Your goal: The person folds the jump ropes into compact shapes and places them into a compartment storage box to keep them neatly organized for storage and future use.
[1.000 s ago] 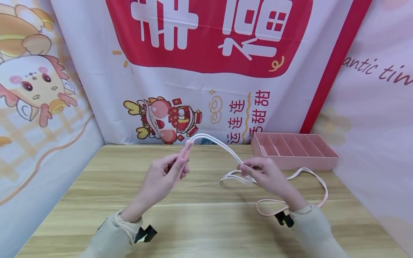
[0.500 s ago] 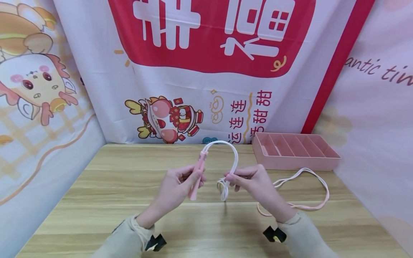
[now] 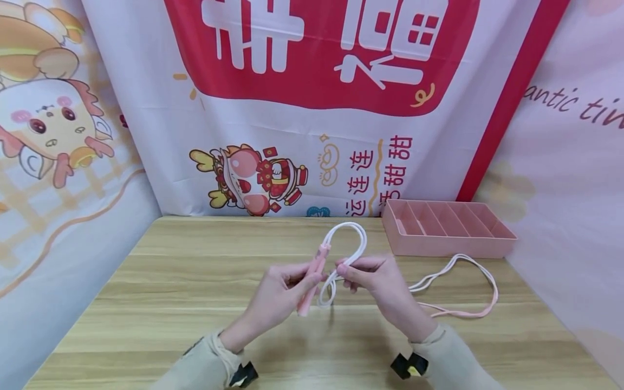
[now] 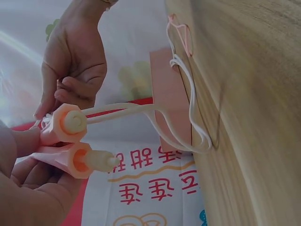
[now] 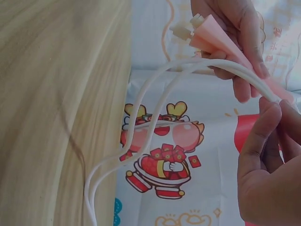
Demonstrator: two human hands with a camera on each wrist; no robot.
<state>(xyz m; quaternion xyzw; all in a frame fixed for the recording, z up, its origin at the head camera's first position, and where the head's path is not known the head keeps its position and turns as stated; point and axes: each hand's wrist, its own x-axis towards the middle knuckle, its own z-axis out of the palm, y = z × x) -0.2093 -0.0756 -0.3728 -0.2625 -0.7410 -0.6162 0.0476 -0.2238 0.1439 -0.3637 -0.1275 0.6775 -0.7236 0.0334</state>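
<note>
A jump rope has two pink handles [image 3: 319, 261] side by side in the grip of my left hand [image 3: 275, 292], tilted with their cord ends up. From their tops the doubled white cord [image 3: 362, 238] arches over to my right hand [image 3: 377, 279], which pinches it between thumb and fingers. A small loop hangs below the pinch, over the table. In the left wrist view the wide ends of the handles [image 4: 77, 160] face the camera. The right wrist view has the cord [image 5: 157, 96] curving down toward the wood, with the handles [image 5: 216, 40] behind it.
Rope with a pink stretch [image 3: 487, 309] lies in a curve on the wooden table [image 3: 195, 336], right of my right forearm. Behind it, against the back cloth [image 3: 273, 122], stands a pink divided box [image 3: 453, 247]. Printed cloth walls bound the table left and right.
My left hand has moved right with the handles, and my right hand slightly left with the cord, so they are close together. The cord's arch between them is narrower and lower.
</note>
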